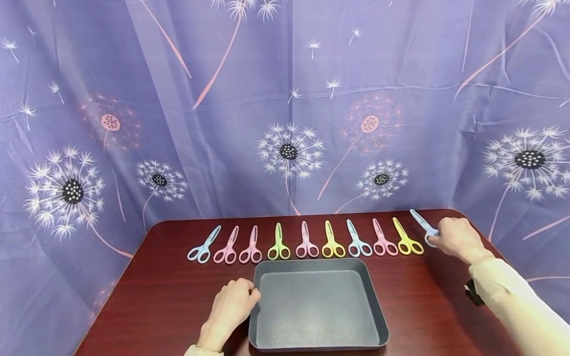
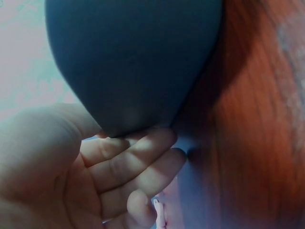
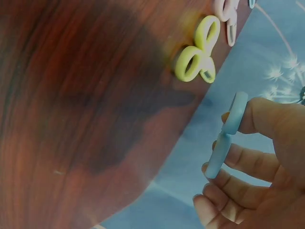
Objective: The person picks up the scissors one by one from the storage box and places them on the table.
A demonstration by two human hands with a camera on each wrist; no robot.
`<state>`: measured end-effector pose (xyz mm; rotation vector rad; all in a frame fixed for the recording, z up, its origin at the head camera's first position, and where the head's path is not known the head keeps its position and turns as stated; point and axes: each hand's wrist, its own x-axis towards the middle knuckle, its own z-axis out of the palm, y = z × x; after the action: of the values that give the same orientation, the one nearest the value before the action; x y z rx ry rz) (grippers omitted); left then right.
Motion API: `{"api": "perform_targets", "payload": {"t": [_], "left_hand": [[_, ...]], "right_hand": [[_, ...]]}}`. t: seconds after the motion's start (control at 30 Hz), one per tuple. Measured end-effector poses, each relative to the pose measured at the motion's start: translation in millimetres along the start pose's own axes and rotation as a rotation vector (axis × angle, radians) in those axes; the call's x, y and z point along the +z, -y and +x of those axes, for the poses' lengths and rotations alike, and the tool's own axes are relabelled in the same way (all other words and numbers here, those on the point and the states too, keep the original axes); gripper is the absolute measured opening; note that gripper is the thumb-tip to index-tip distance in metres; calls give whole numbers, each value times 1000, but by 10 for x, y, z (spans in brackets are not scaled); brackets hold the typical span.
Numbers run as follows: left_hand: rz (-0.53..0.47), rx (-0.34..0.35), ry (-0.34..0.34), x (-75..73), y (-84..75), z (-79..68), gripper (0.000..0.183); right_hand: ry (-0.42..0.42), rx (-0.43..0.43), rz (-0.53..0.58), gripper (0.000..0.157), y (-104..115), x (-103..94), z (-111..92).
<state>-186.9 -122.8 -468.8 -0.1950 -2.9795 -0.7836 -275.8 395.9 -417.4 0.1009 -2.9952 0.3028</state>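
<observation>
My left hand (image 1: 232, 308) pinches the left wall of a dark grey rectangular tray (image 1: 319, 309), thumb over the rim and fingers along the outside. The tray's dark wall (image 2: 133, 62) fills the upper part of the left wrist view. Over at the right end of the row, my right hand (image 1: 459, 238) holds light blue scissors (image 1: 423, 222) by their handle loops. The loops (image 3: 237, 112) sit between thumb and fingers in the right wrist view; the blades are hidden there. Yellow scissors (image 1: 407, 237) lie nearest, just left of the right hand.
Several pastel scissors lie in a row behind the tray, blades pointing away, from blue scissors (image 1: 204, 245) at the left to the yellow ones. The dark red table (image 1: 142, 306) ends at a rounded back edge. A purple dandelion-print curtain (image 1: 225, 127) hangs behind.
</observation>
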Motion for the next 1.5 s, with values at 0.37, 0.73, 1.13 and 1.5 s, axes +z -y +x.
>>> {"api": "perform_targets", "payload": {"t": [0.37,0.73,1.13,1.5], "left_hand": [[8,-5,6,6,-3,0,33],[11,-11,12,-15,-18,3,33],[13,-13,1,-3,-20,8,33],[8,-14,0,-6,-22,-8,33]], "right_hand": [[79,106,63,27,-159,140,62],[103,149,61,30,-223,198,74],[122,181,63,31,-256,277,103],[134,198,80,29,-235,312,94]]}}
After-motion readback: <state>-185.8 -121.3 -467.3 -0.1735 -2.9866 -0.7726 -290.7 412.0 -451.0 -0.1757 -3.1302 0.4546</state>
